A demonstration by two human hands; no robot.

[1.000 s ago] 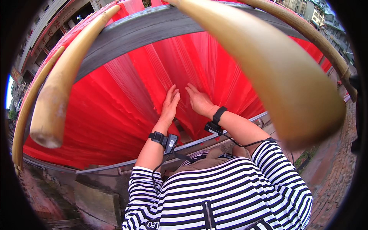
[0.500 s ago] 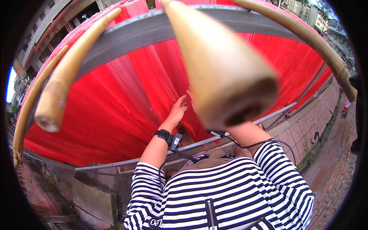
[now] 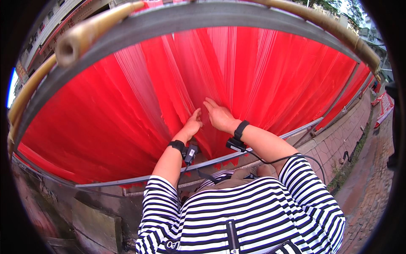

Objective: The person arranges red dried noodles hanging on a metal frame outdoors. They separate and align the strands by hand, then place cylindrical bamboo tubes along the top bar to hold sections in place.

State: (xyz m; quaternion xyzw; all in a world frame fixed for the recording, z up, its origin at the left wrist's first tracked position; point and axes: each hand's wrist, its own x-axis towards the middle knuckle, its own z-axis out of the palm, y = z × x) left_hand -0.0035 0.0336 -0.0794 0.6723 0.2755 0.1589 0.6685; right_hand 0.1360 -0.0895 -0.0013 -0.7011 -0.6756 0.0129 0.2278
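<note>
Long sheets of red, finely stranded material (image 3: 84, 127) hang in folds below a grey curved-looking bar (image 3: 177, 17). My left hand (image 3: 193, 123) rests against the middle folds, fingers apart and partly bent. Just right of it, my right hand (image 3: 216, 114) lies on the same material with fingers stretched out. Neither hand visibly grips anything. Both wrists wear black bands with small cabled devices, the left one (image 3: 190, 154) and the right one (image 3: 235, 144).
Bamboo poles (image 3: 91, 31) (image 3: 336, 29) run along the upper sides. A thin metal rail (image 3: 103, 184) crosses below the material. A concrete slab (image 3: 95, 224) is at lower left, a paved walkway (image 3: 334, 142) at right. Buildings (image 3: 57, 29) stand beyond.
The large bamboo pole that crossed in front of the right side has gone from that place. My left hand is lower and slightly right; my right hand, briefly hidden, shows again slightly lower.
</note>
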